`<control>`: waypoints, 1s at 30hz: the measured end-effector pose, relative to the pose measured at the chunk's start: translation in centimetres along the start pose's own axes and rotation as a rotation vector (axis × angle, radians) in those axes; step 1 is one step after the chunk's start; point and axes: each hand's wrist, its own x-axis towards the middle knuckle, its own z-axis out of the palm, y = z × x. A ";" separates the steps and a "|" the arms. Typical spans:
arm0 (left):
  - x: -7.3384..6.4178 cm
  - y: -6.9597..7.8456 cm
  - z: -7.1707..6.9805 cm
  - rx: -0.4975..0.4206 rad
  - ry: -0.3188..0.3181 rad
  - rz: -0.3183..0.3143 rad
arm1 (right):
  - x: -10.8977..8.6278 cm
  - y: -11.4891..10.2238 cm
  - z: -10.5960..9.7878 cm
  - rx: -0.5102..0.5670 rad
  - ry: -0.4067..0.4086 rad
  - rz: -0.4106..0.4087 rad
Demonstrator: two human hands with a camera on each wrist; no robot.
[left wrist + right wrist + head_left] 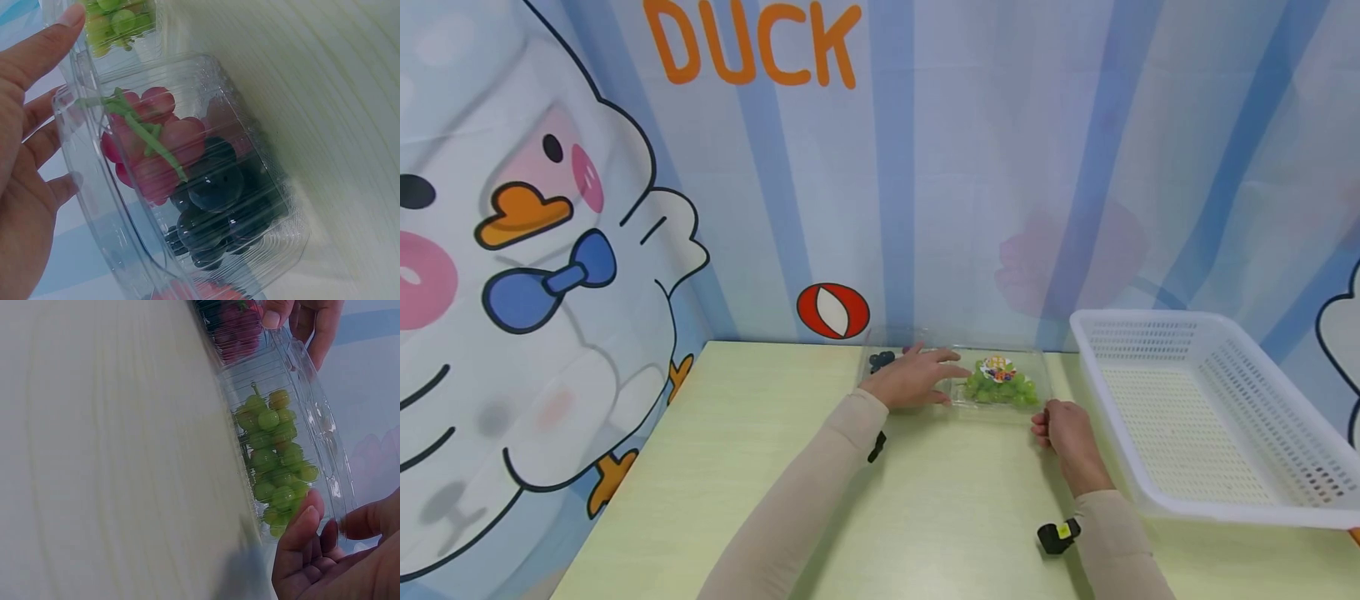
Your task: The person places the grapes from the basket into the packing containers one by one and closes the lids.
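Observation:
A clear plastic box point(181, 72) with red grapes point(150, 165) and dark grapes point(215, 187) stands at the table's back edge. Beside it on the right is another clear box point(244, 375), with green grapes point(1015, 392) inside and a round fruit sticker point(997, 369) on top. My left hand point(913, 379) reaches over the red and dark grapes, fingers spread, fingertips at the rims where the boxes meet. At the front right corner of the green grapes' box, my right hand point(1063, 433) pinches the rim between thumb point(362, 524) and curled fingers.
To the right stands a white perforated plastic basket point(1112, 450), close beside my right forearm. A striped duck-print cloth point(955, 167) hangs right behind the boxes. The pale yellow table point(940, 500) extends in front of them. Each wrist carries a small black camera point(1058, 537).

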 end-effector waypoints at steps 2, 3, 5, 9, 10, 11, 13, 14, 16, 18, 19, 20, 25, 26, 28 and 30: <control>0.0 0.0 0.1 0.001 0.001 0.001 | 0.0 0.0 0.0 0.005 -0.004 -0.002; 0.1 -0.1 0.1 0.003 0.002 0.002 | 0.0 0.0 0.0 0.006 -0.001 0.002; 0.1 -0.1 0.1 0.009 0.003 0.004 | 0.0 0.1 0.0 0.006 0.000 0.007; 0.1 -0.1 0.2 0.011 0.003 0.005 | 0.0 0.2 0.1 0.011 0.004 0.017; 0.1 -0.1 0.2 0.009 0.003 0.004 | 0.0 0.3 0.1 0.012 0.004 0.018; 0.1 -0.1 0.2 0.008 0.004 0.004 | 0.0 0.3 0.2 0.017 0.004 0.018; 0.1 -0.1 0.2 0.006 0.006 0.004 | 0.0 0.3 0.3 0.025 0.009 0.019; 0.1 -0.1 0.2 0.005 0.008 0.006 | 0.0 0.3 0.3 0.025 0.013 0.021; 0.1 -0.1 0.2 0.006 0.014 0.009 | -0.1 0.3 0.4 0.037 0.019 0.020; 0.1 -0.2 0.2 0.010 0.017 0.011 | -0.1 0.3 0.5 0.047 0.024 0.022; 0.1 -0.2 0.2 0.013 0.017 0.011 | -0.1 0.3 0.5 0.053 0.025 0.025; 0.1 -0.2 0.2 0.013 0.017 0.010 | -0.2 0.3 0.5 0.060 0.026 0.029; 0.0 -0.1 0.1 0.009 0.008 0.001 | -0.4 0.2 0.6 0.080 0.027 0.048; 0.0 -0.1 0.0 0.009 0.007 0.000 | -0.4 0.2 0.6 0.082 0.028 0.051; 0.1 -0.1 0.0 0.012 0.007 0.002 | -0.5 0.1 0.7 0.084 0.031 0.056; 0.1 -0.1 0.0 0.017 0.006 0.003 | -0.6 0.1 0.8 0.090 0.036 0.063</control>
